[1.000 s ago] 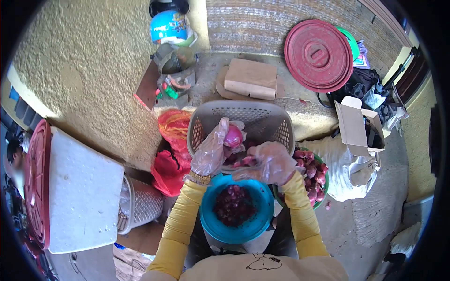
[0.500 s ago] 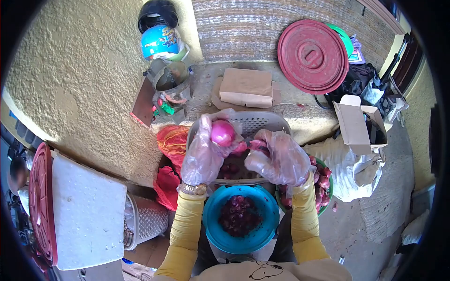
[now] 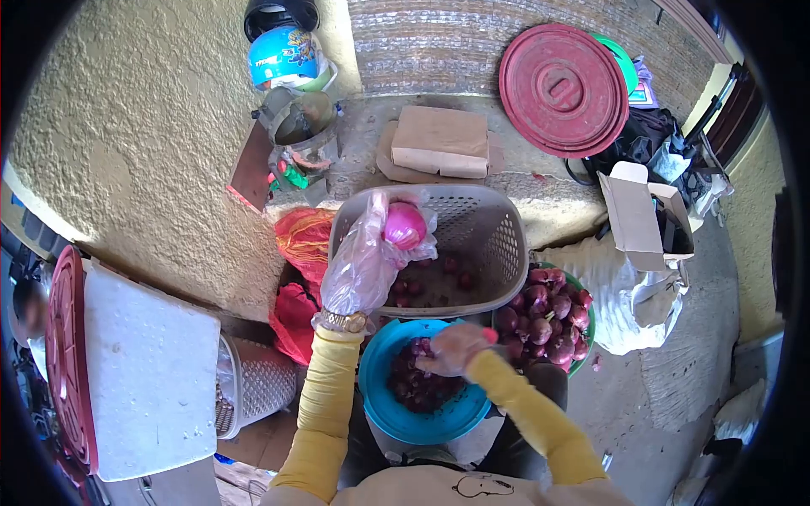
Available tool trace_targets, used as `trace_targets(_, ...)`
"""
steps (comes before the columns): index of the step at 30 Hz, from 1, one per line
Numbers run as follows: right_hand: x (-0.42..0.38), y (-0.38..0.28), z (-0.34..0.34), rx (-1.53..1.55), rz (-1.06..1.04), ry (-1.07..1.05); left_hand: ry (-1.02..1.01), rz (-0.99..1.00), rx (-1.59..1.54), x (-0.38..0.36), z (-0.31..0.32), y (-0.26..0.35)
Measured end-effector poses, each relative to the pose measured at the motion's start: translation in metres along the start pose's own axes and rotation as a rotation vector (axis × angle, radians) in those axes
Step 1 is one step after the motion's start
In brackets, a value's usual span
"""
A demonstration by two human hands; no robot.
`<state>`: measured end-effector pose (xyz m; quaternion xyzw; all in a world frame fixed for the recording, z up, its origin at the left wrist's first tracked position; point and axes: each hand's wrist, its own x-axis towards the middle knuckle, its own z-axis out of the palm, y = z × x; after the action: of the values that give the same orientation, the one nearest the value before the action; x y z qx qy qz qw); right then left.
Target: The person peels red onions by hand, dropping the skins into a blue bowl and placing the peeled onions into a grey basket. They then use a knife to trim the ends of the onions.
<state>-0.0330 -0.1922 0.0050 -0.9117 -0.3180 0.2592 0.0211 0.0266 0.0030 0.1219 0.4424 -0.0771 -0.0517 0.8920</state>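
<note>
My left hand (image 3: 364, 257), in a clear plastic glove, holds a peeled pink onion (image 3: 405, 225) over the grey perforated basket (image 3: 498, 228). The basket has a few dark red onions at its bottom. My right hand (image 3: 451, 349), also gloved, is down over the blue bowl (image 3: 396, 417), which holds dark red onion skins (image 3: 413, 390). Its fingers are bunched over the skins; I cannot see whether anything is in them. A green bowl (image 3: 590, 333) heaped with unpeeled red onions (image 3: 544, 314) stands to the right of the blue bowl.
A white foam box (image 3: 148, 371) and a red lid (image 3: 63, 354) stand at the left, a white basket (image 3: 253, 384) beside them. Red bags (image 3: 297, 278) lie by the wall. A large red lid (image 3: 564, 88), cardboard boxes (image 3: 440, 142) and helmets (image 3: 285, 46) sit at the back.
My right hand has dropped from beside the onion down to the blue bowl of skins. The left hand keeps the peeled onion raised over the basket.
</note>
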Motion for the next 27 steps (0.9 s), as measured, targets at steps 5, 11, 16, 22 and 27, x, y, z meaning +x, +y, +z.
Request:
trace_targets(5, 0.051, 0.022, 0.136, 0.018, 0.231, -0.235, -0.041, -0.048, -0.085, -0.002, 0.015, -0.002)
trace_targets(11, 0.043, 0.009, 0.144, 0.028, 0.275, -0.335, -0.01, -0.12, -0.153, 0.001, 0.005, -0.013)
trace_targets(16, 0.022, 0.026, 0.048, 0.304, 0.077, -0.334, 0.021, -0.081, -0.083, 0.001, 0.004, -0.01)
trace_targets(22, -0.067, 0.031, -0.126, 0.679, -0.238, 0.235, 0.048, -0.07, -0.113, 0.002, 0.009, -0.009)
trace_targets(27, -0.064, 0.02, -0.173, 0.445, -0.071, 0.929, -0.005, -0.163, -0.124, -0.002, 0.025, -0.003)
